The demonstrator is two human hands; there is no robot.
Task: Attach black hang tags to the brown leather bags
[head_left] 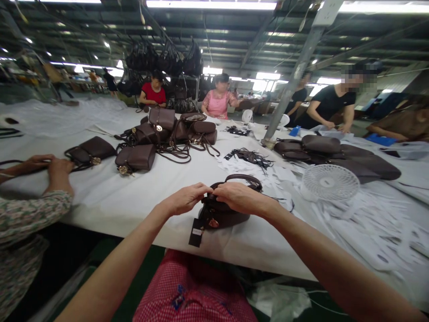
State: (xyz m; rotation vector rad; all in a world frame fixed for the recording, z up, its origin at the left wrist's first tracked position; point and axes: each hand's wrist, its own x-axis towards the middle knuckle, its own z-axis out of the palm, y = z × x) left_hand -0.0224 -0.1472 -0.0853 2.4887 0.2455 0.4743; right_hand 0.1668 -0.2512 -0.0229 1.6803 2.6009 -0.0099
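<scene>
Grip on bag near table edge

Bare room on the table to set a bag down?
Widest: white cloth between the co-worker's hand, the brown bag pile and the person's left hand. A smaller patch lies between that pile and the handled bag. Crowded: right side, with white scraps, a fan and stacked brown bags.
</scene>
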